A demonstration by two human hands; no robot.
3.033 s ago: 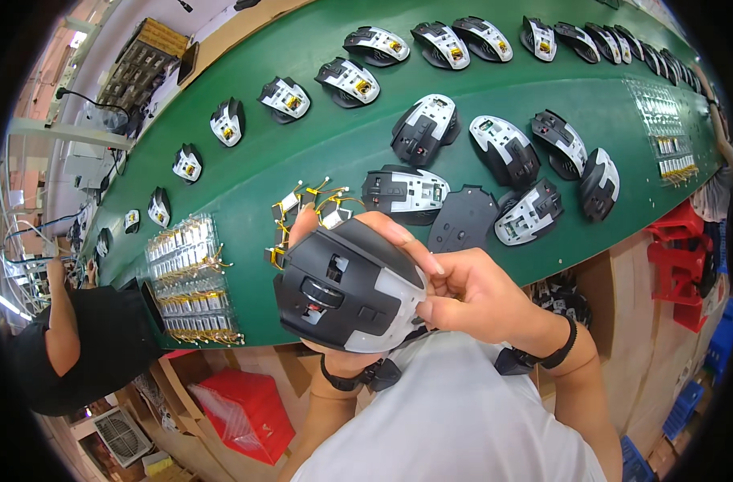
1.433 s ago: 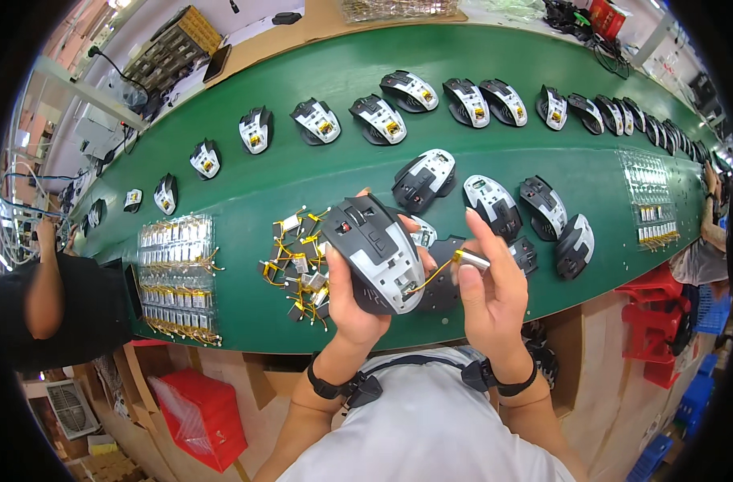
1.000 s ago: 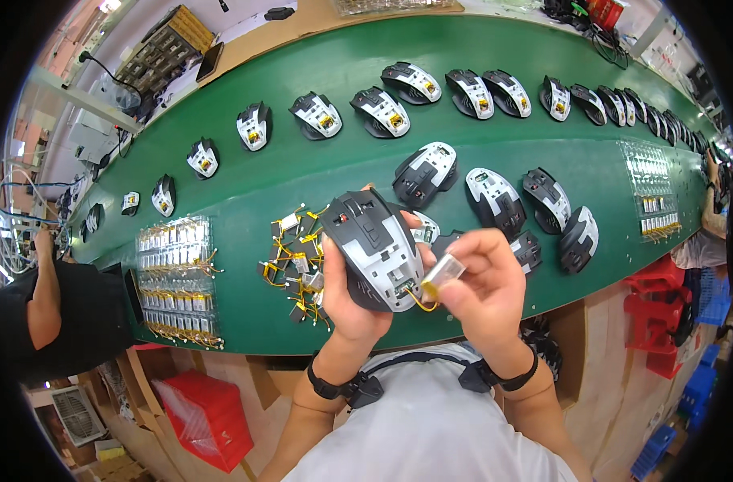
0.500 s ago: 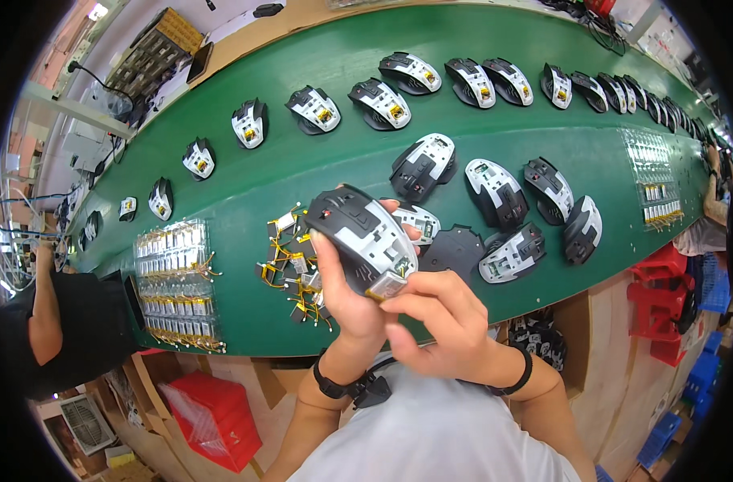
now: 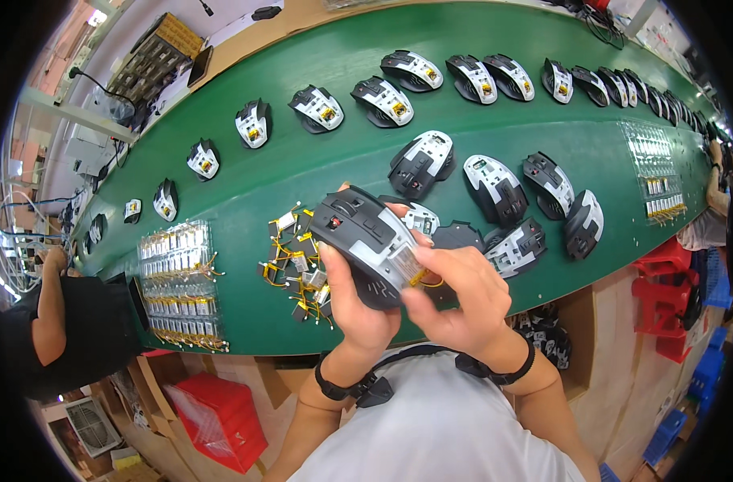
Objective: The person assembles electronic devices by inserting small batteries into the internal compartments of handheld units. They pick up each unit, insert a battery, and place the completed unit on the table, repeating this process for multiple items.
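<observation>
Head view, one frame, read from the left edge across. At lower left a person in a black top (image 5: 69, 337) sat at the bench, one bare forearm raised. Just to the right, a clear tray of small yellow-wired parts (image 5: 178, 285) lay on the green bench top (image 5: 302, 161). Along the upper part of the frame a curved row of opened mouse shells (image 5: 318, 108) ran from left to far right. Left of centre, a loose heap of small components with yellow leads (image 5: 294, 265) lay on the green surface, just beside the left hand.

At centre, the left hand (image 5: 354, 301) was closed around a black and grey computer mouse (image 5: 366, 237), held up above the bench near its front edge, its underside turned to the camera. The right hand (image 5: 463, 301) was pinched on a small clear part with a yellow lead (image 5: 411, 269), pressed against the lower end of the mouse; thumb and forefinger touched both. Both wrists wore dark bands.

Right of centre, a cluster of further mouse bodies (image 5: 503, 189) lay on the bench, close behind the hands. Farther right a second clear tray of parts (image 5: 659, 181) lay near the bench's end. At lower right, red bins (image 5: 675, 297) stood below the bench edge.
</observation>
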